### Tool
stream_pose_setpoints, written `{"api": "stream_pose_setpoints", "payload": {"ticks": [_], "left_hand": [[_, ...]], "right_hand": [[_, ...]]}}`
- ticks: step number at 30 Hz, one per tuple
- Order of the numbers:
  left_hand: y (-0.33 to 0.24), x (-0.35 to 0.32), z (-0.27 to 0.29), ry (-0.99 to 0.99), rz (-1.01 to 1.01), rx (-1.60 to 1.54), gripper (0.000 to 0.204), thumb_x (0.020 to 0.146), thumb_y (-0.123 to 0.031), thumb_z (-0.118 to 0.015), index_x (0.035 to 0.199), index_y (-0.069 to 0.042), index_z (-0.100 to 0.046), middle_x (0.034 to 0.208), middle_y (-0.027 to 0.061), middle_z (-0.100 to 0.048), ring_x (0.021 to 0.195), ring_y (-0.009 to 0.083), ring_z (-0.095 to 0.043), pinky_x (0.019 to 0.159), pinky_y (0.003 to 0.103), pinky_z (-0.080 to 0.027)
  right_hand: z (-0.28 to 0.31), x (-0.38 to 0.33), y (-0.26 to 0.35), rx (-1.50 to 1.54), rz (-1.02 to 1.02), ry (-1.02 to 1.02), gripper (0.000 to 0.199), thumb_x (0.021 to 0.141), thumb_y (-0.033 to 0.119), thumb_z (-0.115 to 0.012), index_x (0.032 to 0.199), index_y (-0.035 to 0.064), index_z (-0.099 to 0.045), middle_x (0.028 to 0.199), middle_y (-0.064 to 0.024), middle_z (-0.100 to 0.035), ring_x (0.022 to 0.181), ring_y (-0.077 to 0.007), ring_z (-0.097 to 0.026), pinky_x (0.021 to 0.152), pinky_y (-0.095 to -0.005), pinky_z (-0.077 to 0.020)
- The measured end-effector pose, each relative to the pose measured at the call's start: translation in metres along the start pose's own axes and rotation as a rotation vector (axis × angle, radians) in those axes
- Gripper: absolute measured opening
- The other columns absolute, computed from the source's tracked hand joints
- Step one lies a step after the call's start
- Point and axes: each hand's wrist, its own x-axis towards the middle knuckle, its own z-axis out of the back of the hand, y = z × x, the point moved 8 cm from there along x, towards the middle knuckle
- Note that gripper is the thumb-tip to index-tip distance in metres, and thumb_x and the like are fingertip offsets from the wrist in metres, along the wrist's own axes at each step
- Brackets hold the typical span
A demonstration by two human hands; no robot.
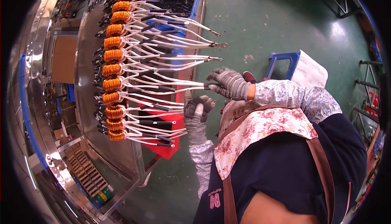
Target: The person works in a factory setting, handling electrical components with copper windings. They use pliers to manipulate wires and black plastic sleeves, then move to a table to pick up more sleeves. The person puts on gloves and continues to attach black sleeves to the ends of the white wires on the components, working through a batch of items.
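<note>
A long row of orange-wound toroidal coils point(113, 55) lies along the metal bench, their white wire leads point(171, 60) stretched to the right. Some leads bear black sleeves, and many end in ring terminals. My right hand point(234, 84), in a grey knit glove, is closed on the dark-sleeved end of a pair of white leads point(195, 86). Below it my left hand point(198, 110), gloved too, curls its darkened fingers and thumb beside the lead ends; what they hold, if anything, I cannot make out.
A blue crate point(198, 4) with black pieces stands under the far leads. A red bin point(165, 151) sits below the near ones. The metal bench point(87, 57) runs along the left. A blue stool point(285, 58) with a white sheet stands on the green floor; a pallet point(86, 169) lies lower left.
</note>
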Motion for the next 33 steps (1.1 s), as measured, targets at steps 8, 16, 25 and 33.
{"api": "stream_pose_setpoints", "payload": {"ticks": [8,16,25,33], "left_hand": [[0.018,0.064,-0.039,0.175,-0.497,0.624,0.062,0.082,-0.024,-0.061,0.133,-0.010,-0.028,0.087,0.0105,-0.059,0.069,0.0162,-0.060,0.055,0.030,-0.053],[0.100,0.138,0.050,-0.156,0.176,-0.263,0.015,0.086,-0.022,-0.057,0.092,-0.011,-0.049,0.060,-0.0016,-0.043,0.048,0.0078,-0.044,0.037,0.019,-0.038],[0.085,0.159,0.057,-0.131,0.220,-0.257,0.017,0.086,-0.029,-0.056,0.085,-0.012,-0.051,0.060,-0.0032,-0.044,0.046,0.0062,-0.040,0.035,0.019,-0.033],[0.035,0.098,0.024,0.045,0.122,-0.227,0.017,0.089,-0.021,-0.052,0.096,-0.006,-0.053,0.065,0.0035,-0.053,0.046,0.0106,-0.048,0.032,0.019,-0.038]], "right_hand": [[0.019,-0.006,-0.001,0.777,-0.239,0.146,0.022,0.078,0.012,-0.065,0.097,0.0011,-0.060,0.093,-0.0089,-0.061,0.083,-0.0142,-0.057,0.075,-0.0299,-0.0470],[0.040,-0.021,-0.072,1.287,-0.577,0.052,0.018,0.079,0.014,-0.063,0.089,0.0004,-0.059,0.078,-0.0089,-0.062,0.060,-0.0148,-0.060,0.054,-0.0239,-0.0490],[0.029,-0.052,-0.096,0.894,-0.713,0.192,0.033,0.086,0.040,-0.053,0.096,0.0110,-0.065,0.061,0.0016,-0.053,0.049,-0.0067,-0.048,0.045,-0.0224,-0.0395],[0.017,-0.064,-0.079,0.681,-0.580,0.290,0.031,0.084,0.035,-0.056,0.100,0.0100,-0.065,0.064,0.0029,-0.050,0.056,-0.0083,-0.048,0.051,-0.0235,-0.0403]]}}
